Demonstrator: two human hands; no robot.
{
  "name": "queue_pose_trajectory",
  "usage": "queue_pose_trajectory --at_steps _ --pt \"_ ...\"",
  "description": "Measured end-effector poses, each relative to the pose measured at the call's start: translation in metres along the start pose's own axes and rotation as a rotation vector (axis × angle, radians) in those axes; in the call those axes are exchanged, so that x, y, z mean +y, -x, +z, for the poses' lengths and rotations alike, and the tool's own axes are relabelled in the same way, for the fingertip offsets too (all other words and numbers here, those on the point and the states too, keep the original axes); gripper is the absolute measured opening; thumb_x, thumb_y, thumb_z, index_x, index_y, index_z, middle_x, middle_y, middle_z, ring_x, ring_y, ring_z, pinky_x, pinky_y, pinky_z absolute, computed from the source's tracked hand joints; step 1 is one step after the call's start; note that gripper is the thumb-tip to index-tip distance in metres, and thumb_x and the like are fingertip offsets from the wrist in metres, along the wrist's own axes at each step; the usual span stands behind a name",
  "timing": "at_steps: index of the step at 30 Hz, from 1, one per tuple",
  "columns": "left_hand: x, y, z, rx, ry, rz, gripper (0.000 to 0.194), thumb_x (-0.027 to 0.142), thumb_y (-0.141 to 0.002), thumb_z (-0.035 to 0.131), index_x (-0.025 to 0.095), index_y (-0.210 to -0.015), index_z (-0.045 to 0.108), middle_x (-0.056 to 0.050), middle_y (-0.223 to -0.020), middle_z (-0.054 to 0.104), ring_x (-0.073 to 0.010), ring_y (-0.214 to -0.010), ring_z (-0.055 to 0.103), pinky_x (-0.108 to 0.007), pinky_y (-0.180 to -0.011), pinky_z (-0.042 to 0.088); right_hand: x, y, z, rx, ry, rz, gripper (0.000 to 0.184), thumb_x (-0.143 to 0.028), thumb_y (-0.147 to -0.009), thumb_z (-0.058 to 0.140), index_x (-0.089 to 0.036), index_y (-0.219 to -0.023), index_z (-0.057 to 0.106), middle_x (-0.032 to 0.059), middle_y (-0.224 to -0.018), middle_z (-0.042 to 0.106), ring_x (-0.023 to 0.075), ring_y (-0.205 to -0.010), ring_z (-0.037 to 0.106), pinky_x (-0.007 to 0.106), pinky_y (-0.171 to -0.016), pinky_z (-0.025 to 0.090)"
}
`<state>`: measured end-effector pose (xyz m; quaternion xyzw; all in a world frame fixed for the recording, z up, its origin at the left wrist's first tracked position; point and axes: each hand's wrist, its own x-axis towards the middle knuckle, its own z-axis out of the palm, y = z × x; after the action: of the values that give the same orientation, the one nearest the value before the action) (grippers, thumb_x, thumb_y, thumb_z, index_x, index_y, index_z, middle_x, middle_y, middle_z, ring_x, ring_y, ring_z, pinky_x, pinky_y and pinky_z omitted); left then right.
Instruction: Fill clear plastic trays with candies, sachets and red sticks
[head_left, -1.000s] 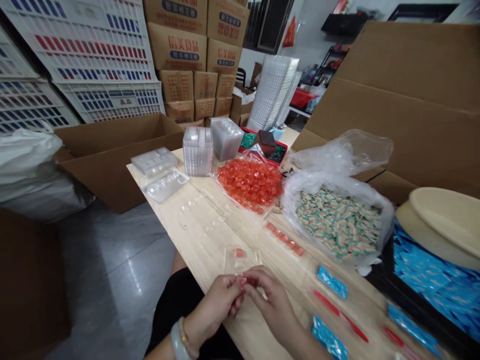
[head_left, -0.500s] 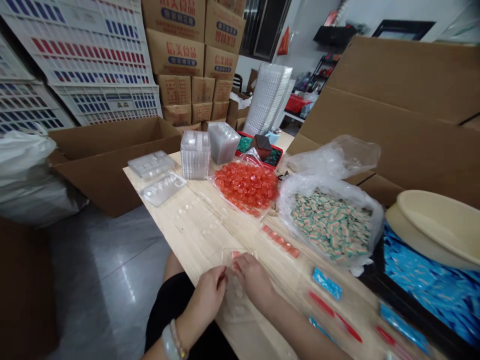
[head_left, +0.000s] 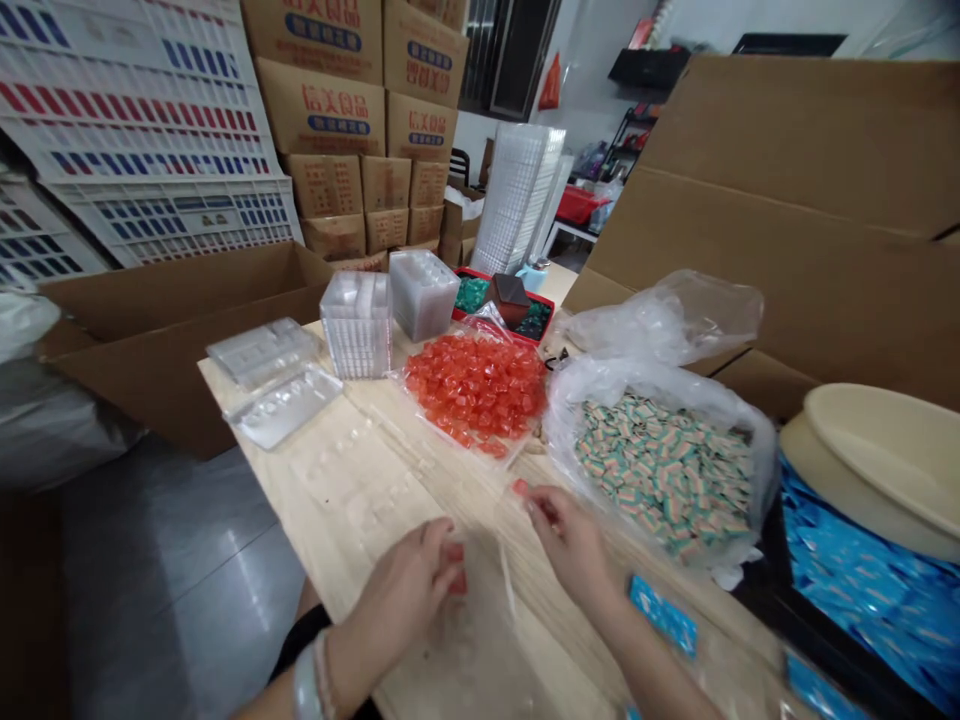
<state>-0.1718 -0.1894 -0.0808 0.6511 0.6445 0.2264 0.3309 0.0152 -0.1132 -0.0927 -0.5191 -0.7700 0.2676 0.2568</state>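
My left hand [head_left: 409, 590] is at the near part of the table, fingers curled at the edge of a clear plastic tray [head_left: 491, 640], which is blurred. Small red pieces [head_left: 456, 580] show right at its fingertips. To the right, my right hand [head_left: 566, 530] is low over the wood, its thumb and fingers closing on small red pieces; one red piece [head_left: 520, 488] sticks out past the fingertips. The palm hides whatever lies beneath it. A heap of red wrapped pieces [head_left: 476, 385] sits on a plastic sheet beyond both hands.
Clear trays [head_left: 285, 405] lie at the table's left edge, beside tray stacks [head_left: 356, 335]. A plastic bag of striped green-and-pink pieces [head_left: 667, 470] stands right, near a cream basin [head_left: 885, 460] over blue packets [head_left: 862, 570]. A blue packet [head_left: 664, 615] lies by my right forearm.
My right hand has moved away from the left, out to where a row of red pieces lay, and now covers most of it. My left hand stays by the tray. The view has shifted slightly.
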Motion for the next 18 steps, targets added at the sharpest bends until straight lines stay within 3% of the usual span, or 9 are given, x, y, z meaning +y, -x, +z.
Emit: queue_pose_trajectory --at_steps 4,8,12,18 --pt "0.007 -0.078 -0.025 0.105 -0.233 0.167 0.020 0.021 -0.082 0.038 0.017 -0.087 0.056 -0.007 -0.086 0.056 -0.0180 -0.083 0.051 -0.029 -0.075 0.038 0.010 -0.068 0.001 -0.114 0.304 -0.032 0.019 -0.016 -0.080 0.040 -0.015 -0.088 0.058 0.0077 -0.085 0.059 0.0166 -0.081 0.054 0.027 -0.072 0.039" --pt "0.011 -0.139 -0.007 0.107 -0.504 0.152 0.019 0.017 -0.080 0.040 0.015 -0.083 0.058 -0.009 -0.090 0.053 -0.0210 -0.087 0.048 -0.033 -0.075 0.037 0.013 -0.103 0.016 -0.223 0.545 0.050 0.024 -0.008 -0.074 0.043 -0.014 -0.091 0.060 0.0106 -0.090 0.059 0.0177 -0.086 0.054 0.026 -0.075 0.036" --pt "0.010 -0.146 0.016 0.142 -0.555 0.182 0.023 0.013 -0.081 0.034 0.015 -0.083 0.057 -0.009 -0.091 0.050 -0.0218 -0.090 0.044 -0.036 -0.077 0.035 0.027 -0.103 0.016 -0.239 0.488 -0.005 0.021 -0.009 -0.073 0.045 -0.015 -0.088 0.058 0.0087 -0.090 0.057 0.0167 -0.086 0.053 0.025 -0.076 0.036" --pt "0.015 -0.136 0.019 0.103 -0.387 0.122 0.016 0.014 -0.075 0.044 0.016 -0.088 0.054 -0.008 -0.093 0.052 -0.0217 -0.094 0.042 -0.036 -0.082 0.030 0.034 -0.096 0.012 -0.150 0.299 -0.082 0.016 -0.006 -0.070 0.042 -0.017 -0.075 0.053 0.0047 -0.077 0.056 0.0155 -0.076 0.050 0.025 -0.071 0.036"
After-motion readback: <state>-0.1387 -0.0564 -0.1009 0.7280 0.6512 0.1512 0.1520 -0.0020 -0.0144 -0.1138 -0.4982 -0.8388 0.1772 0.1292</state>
